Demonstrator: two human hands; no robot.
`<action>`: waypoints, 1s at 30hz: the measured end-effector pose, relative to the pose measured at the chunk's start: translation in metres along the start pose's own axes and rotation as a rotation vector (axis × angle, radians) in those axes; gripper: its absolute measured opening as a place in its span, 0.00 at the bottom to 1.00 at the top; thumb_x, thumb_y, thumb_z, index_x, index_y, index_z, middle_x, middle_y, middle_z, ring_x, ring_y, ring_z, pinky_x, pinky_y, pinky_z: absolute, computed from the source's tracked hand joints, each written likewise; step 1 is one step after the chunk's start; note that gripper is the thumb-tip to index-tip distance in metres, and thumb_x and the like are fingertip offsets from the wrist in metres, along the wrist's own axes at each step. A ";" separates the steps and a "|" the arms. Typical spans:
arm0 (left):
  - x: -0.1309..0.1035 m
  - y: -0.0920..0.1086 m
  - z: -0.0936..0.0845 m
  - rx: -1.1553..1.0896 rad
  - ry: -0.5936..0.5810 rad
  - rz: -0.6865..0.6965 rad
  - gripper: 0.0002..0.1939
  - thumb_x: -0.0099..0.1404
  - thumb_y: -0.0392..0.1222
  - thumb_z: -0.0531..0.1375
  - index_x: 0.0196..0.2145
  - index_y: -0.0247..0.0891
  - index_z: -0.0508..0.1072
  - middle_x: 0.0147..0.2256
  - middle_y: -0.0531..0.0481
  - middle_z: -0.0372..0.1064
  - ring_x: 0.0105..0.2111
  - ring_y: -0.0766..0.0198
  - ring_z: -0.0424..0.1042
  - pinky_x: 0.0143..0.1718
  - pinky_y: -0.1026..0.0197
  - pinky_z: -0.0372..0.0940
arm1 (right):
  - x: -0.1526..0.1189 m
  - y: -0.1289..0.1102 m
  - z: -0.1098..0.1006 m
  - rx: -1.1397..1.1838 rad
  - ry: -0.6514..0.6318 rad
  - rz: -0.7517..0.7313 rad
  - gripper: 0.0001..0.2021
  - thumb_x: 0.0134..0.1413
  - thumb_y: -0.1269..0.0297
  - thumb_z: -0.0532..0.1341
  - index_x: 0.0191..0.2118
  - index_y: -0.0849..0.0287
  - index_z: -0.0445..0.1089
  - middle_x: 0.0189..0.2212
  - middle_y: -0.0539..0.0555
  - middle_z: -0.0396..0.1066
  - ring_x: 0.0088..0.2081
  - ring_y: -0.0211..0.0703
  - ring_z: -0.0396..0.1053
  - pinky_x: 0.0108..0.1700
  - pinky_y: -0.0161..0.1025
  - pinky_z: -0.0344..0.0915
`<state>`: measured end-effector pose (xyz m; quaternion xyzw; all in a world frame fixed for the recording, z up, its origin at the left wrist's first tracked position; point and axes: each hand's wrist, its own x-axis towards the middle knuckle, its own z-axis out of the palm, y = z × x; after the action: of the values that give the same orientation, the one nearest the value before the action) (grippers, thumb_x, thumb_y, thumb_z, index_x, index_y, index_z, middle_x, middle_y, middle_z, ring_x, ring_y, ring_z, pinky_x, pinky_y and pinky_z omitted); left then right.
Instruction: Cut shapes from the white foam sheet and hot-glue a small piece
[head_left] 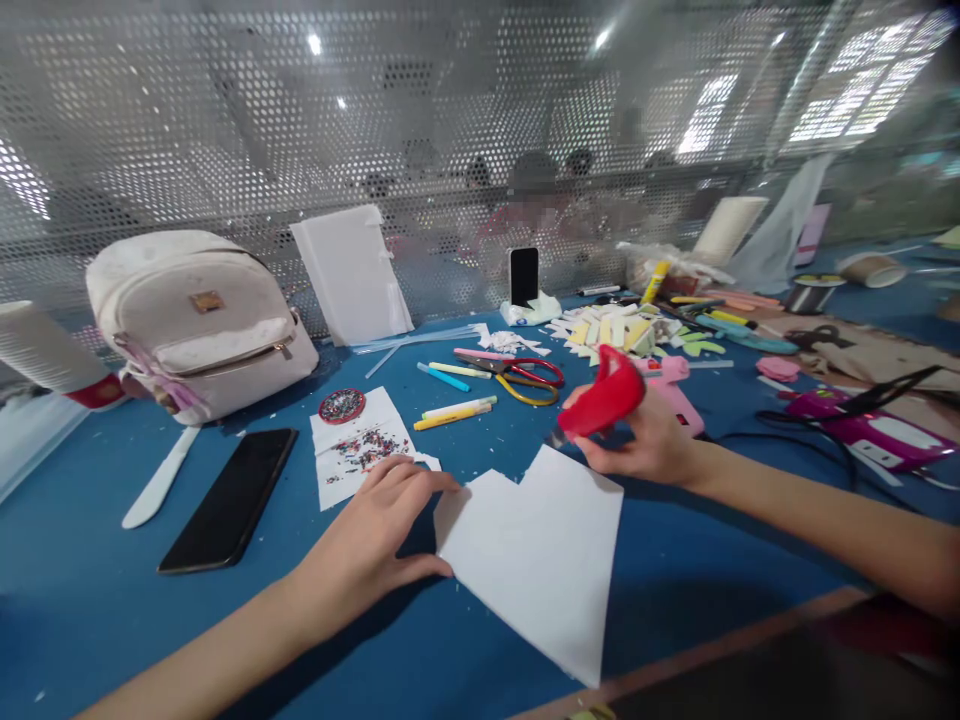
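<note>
My left hand [386, 520] grips the left edge of a white card [536, 560], its thumb low and its fingers higher up on that edge. The card has a heart-like outline, with a notch in its far edge and a point towards me. In my right hand [652, 440] is a red-handled tool [604, 395]. Its short grey tip reaches the card's upper edge, right of the notch; whether it touches the card I cannot tell, nor the tool's exact kind. Scissors [517, 375] with red and yellow handles lie just beyond the card.
Several pens [454, 412] and a paper with dark bits [367, 450] lie left of centre. A phone [229, 500], white knife [161, 478] and backpack [202, 320] are on the left. Paper scraps [607, 330], a pink glue gun [679, 400] and a magenta device [862, 425] lie right.
</note>
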<state>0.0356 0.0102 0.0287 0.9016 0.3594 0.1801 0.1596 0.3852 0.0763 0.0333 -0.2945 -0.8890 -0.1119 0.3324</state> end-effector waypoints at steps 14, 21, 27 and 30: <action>-0.026 -0.022 -0.008 0.022 -0.043 0.018 0.31 0.63 0.52 0.69 0.59 0.48 0.62 0.56 0.47 0.67 0.56 0.51 0.63 0.63 0.46 0.55 | 0.007 -0.030 -0.002 0.933 -0.027 0.701 0.11 0.65 0.54 0.62 0.44 0.57 0.71 0.22 0.49 0.71 0.20 0.38 0.68 0.21 0.34 0.58; -0.017 -0.035 -0.020 0.013 -0.072 0.076 0.31 0.65 0.57 0.65 0.60 0.46 0.62 0.56 0.45 0.67 0.56 0.52 0.64 0.61 0.48 0.57 | 0.004 -0.030 -0.002 1.113 -0.010 0.749 0.14 0.65 0.55 0.63 0.51 0.54 0.69 0.42 0.57 0.76 0.38 0.46 0.78 0.22 0.30 0.63; -0.018 -0.032 -0.015 0.023 -0.110 0.084 0.29 0.67 0.56 0.65 0.61 0.47 0.63 0.57 0.46 0.69 0.58 0.51 0.66 0.66 0.44 0.54 | -0.006 -0.028 0.002 1.098 -0.090 0.693 0.12 0.65 0.55 0.63 0.49 0.54 0.69 0.43 0.56 0.75 0.36 0.42 0.78 0.26 0.30 0.69; -0.026 -0.031 -0.018 0.036 -0.114 0.074 0.32 0.71 0.54 0.61 0.66 0.50 0.55 0.62 0.46 0.64 0.63 0.52 0.62 0.68 0.41 0.50 | -0.012 -0.026 0.002 1.069 -0.171 0.684 0.15 0.64 0.54 0.64 0.52 0.54 0.69 0.43 0.57 0.76 0.36 0.44 0.78 0.27 0.31 0.70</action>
<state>-0.0081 0.0159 0.0262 0.9257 0.3196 0.1279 0.1568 0.3752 0.0509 0.0238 -0.3629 -0.7013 0.4832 0.3781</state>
